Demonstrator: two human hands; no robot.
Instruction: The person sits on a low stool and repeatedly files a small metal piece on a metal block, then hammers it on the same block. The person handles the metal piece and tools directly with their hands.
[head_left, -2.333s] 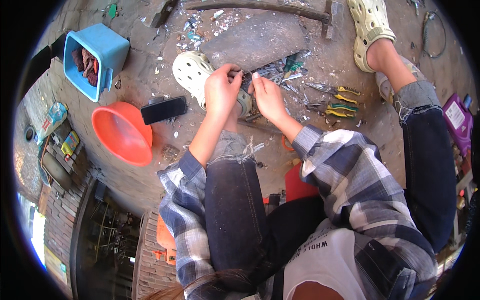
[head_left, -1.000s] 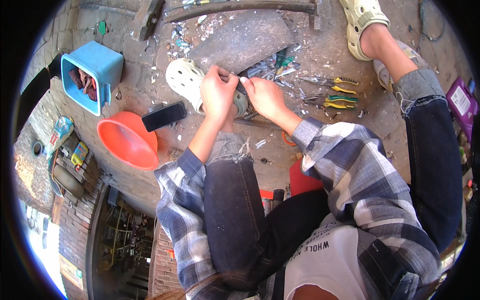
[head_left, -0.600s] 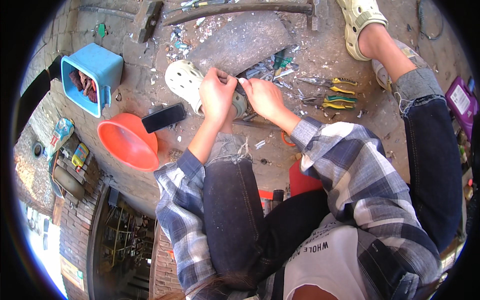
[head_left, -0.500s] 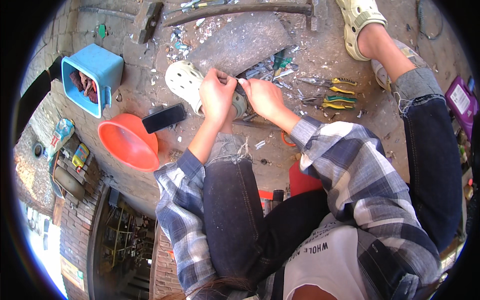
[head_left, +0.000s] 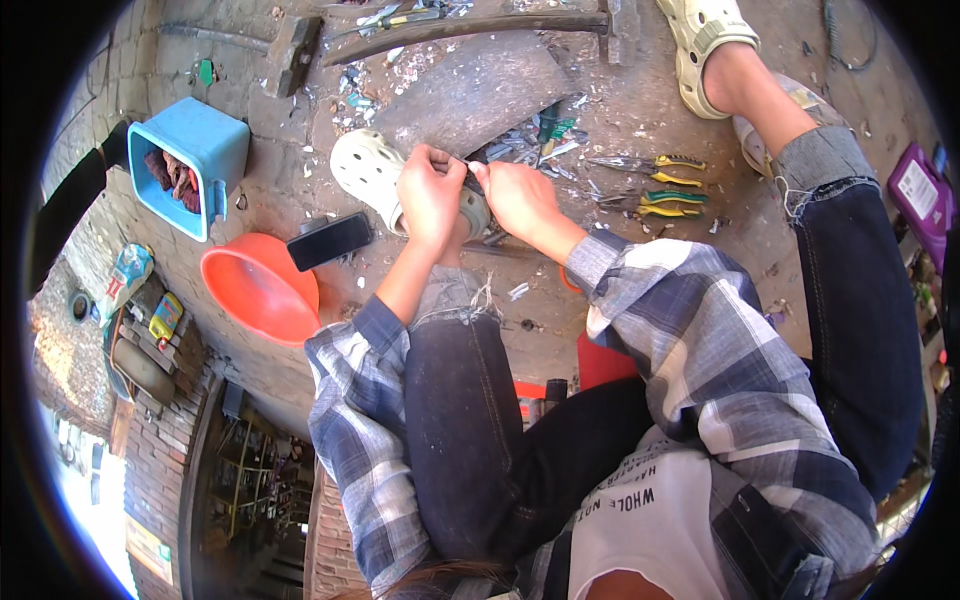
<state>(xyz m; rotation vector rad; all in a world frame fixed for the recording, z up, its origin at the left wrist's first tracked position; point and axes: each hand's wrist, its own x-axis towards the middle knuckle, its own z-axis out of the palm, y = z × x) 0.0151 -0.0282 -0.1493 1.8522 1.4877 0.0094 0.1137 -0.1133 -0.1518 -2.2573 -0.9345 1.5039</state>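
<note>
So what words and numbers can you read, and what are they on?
White cloth shirt: dark capital letters, readable, but I won't copy them.
Purple plastic jug with white label: print too small.
Blue-and-white plastic bag: marks too blurred.
Small yellow bottle: too blurred.

Slab (head_left: 470, 88) matt, rough grey. Above it, hammer: handle (head_left: 465, 33) worn wood, dull; head (head_left: 622, 32) rough metal. Right of slab, pliers (head_left: 655, 204): bare metal noses, smooth plastic grips. Left, bin (head_left: 228, 150): smooth blue plastic, slight sheen. Lower left, basin (head_left: 250, 285): smooth red plastic; phone (head_left: 332, 242): glossy black face. Just below slab, dark held piece (head_left: 473, 183): finish too small to tell.
</note>
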